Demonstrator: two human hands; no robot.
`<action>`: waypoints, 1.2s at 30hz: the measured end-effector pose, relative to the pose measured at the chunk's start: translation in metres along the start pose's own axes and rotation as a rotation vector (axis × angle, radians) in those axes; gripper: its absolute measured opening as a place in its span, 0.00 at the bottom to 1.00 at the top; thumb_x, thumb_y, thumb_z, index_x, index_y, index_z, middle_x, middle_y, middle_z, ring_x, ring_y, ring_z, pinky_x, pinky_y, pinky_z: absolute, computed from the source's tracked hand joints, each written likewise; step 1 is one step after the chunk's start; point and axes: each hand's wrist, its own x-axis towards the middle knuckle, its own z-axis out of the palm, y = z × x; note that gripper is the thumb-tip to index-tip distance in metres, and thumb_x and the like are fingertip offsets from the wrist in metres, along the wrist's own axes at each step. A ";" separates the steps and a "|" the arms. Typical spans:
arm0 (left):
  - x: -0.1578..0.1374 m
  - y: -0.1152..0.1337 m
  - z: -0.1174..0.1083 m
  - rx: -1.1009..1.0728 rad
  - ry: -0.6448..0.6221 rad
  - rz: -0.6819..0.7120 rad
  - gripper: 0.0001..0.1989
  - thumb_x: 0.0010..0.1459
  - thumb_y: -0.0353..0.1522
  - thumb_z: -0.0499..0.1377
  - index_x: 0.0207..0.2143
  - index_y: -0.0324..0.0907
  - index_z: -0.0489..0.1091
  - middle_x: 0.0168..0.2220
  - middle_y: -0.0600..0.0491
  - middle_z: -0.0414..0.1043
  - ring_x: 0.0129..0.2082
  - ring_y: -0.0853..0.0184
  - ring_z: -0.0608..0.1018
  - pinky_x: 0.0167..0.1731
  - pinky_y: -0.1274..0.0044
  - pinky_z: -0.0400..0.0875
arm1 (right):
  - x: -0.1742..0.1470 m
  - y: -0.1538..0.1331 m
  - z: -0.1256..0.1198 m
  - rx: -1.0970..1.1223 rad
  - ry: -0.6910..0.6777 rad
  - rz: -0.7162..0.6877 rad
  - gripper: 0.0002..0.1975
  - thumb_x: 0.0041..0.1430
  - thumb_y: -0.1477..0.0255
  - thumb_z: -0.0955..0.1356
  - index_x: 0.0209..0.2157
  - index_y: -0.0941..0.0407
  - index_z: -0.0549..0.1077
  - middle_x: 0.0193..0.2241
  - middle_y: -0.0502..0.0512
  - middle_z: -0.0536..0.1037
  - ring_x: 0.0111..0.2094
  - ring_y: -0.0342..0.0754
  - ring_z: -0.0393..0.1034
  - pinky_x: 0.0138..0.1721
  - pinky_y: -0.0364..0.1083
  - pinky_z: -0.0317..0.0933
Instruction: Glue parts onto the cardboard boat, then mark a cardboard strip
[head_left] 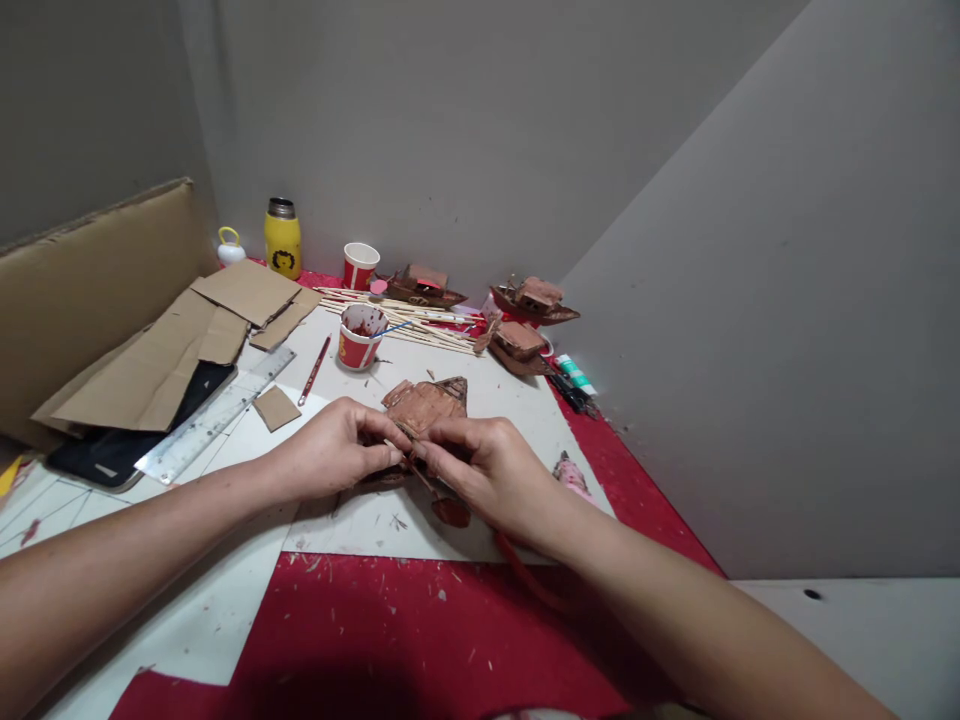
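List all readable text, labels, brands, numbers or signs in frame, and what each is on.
None is legible.
Front paper cup: yellow print, too blurred.
Ruler: scale marks, too small.
Pencil: pale marks, too small.
Green-and-white tube: markings too blurred.
Yellow bottle: dark lion-like picture, no readable text.

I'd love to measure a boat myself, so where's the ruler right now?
In the head view, the ruler lies left of the left hand, slanting between the cardboard pile and the small cardboard square.
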 end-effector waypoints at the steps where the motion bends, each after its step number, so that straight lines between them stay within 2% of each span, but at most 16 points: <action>1: 0.000 0.000 0.000 0.004 0.010 0.002 0.07 0.53 0.30 0.60 0.32 0.41 0.79 0.35 0.53 0.81 0.36 0.65 0.79 0.40 0.76 0.71 | 0.000 -0.001 -0.001 0.014 0.000 0.006 0.14 0.63 0.73 0.63 0.23 0.58 0.70 0.18 0.47 0.68 0.22 0.39 0.58 0.24 0.39 0.53; 7: 0.000 0.001 0.002 -0.008 0.029 0.006 0.07 0.51 0.30 0.61 0.32 0.40 0.78 0.33 0.53 0.80 0.34 0.66 0.79 0.38 0.76 0.71 | 0.001 -0.002 -0.007 0.044 -0.034 0.029 0.12 0.63 0.71 0.64 0.27 0.58 0.75 0.21 0.49 0.73 0.23 0.40 0.61 0.26 0.41 0.55; 16: 0.000 0.001 0.003 -0.028 0.043 0.002 0.06 0.51 0.27 0.59 0.29 0.40 0.77 0.32 0.53 0.80 0.34 0.66 0.79 0.37 0.76 0.71 | -0.002 0.001 -0.007 0.003 -0.066 0.050 0.14 0.62 0.72 0.64 0.24 0.58 0.73 0.18 0.47 0.70 0.21 0.39 0.59 0.24 0.40 0.54; 23: 0.000 -0.002 0.004 -0.123 0.040 0.019 0.04 0.50 0.28 0.60 0.28 0.39 0.76 0.33 0.52 0.79 0.34 0.67 0.78 0.37 0.75 0.71 | -0.004 0.003 0.000 0.013 -0.047 0.032 0.07 0.59 0.75 0.66 0.33 0.57 0.77 0.22 0.50 0.77 0.23 0.41 0.67 0.26 0.40 0.57; 27: 0.000 -0.003 0.005 -0.138 0.048 -0.035 0.04 0.51 0.29 0.61 0.29 0.38 0.76 0.33 0.51 0.80 0.33 0.66 0.78 0.35 0.75 0.70 | -0.008 0.006 0.007 -0.067 -0.026 0.049 0.06 0.58 0.74 0.66 0.34 0.57 0.76 0.21 0.50 0.76 0.21 0.42 0.66 0.25 0.40 0.56; 31: 0.001 -0.002 0.006 -0.174 0.060 -0.039 0.03 0.50 0.29 0.62 0.28 0.38 0.76 0.34 0.51 0.80 0.34 0.66 0.78 0.37 0.75 0.70 | -0.010 0.010 0.012 -0.146 0.001 0.053 0.07 0.58 0.72 0.66 0.36 0.57 0.75 0.25 0.53 0.77 0.22 0.43 0.66 0.26 0.41 0.56; 36: 0.000 -0.003 0.007 -0.194 0.077 -0.051 0.04 0.50 0.29 0.62 0.29 0.38 0.76 0.33 0.51 0.79 0.33 0.66 0.77 0.36 0.75 0.70 | -0.009 0.010 0.015 -0.228 0.026 0.051 0.09 0.57 0.72 0.66 0.37 0.58 0.76 0.22 0.51 0.74 0.20 0.42 0.61 0.24 0.41 0.52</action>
